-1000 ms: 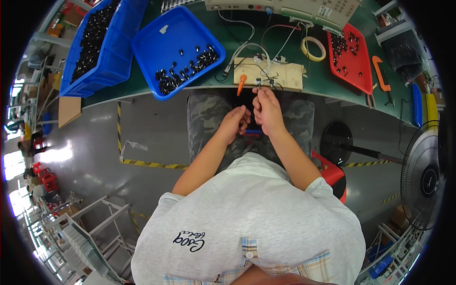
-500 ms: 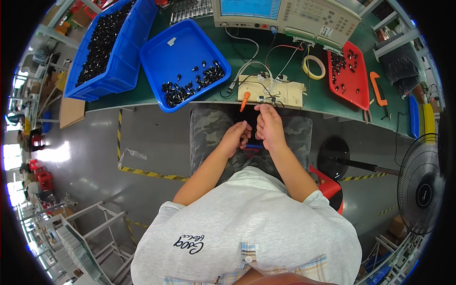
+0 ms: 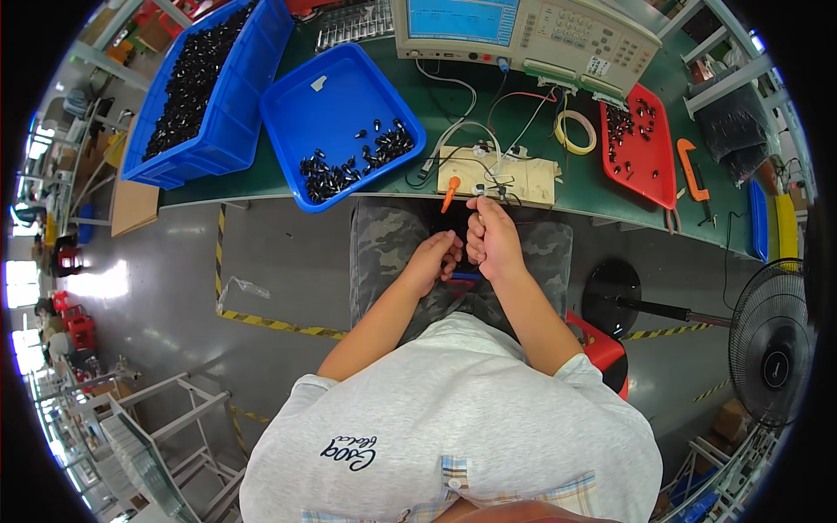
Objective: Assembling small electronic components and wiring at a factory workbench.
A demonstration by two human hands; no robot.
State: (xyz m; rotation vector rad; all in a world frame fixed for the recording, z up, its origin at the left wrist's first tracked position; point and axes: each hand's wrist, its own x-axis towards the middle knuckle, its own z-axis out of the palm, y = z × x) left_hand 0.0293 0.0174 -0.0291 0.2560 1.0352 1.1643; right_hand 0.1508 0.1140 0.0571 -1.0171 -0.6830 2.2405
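Over my lap, just short of the table edge, my left hand (image 3: 436,261) has its fingers curled in and its thumb pressed toward them. Close beside it on the right, my right hand (image 3: 493,242) is closed in a pinch near the front edge of a pale wiring board (image 3: 540,181). Whatever either hand holds is too small or hidden to make out. An orange-handled piece (image 3: 452,188) hangs over the board's front edge, left of my right fingertips. Cables run from the board to a bench test instrument (image 3: 558,39) with a lit screen.
To the left, a blue tray (image 3: 323,113) holds small black cylindrical parts beside a deep blue bin (image 3: 228,113) full of them. On the right lie a yellow tape roll (image 3: 591,144), a red tray (image 3: 645,179) with similar parts and an orange tool (image 3: 689,166). A black fan (image 3: 772,344) stands lower right.
The table and its things sit slightly lower in the picture. My right hand's fingers appear curled a little more; both hands stay almost in the same place.
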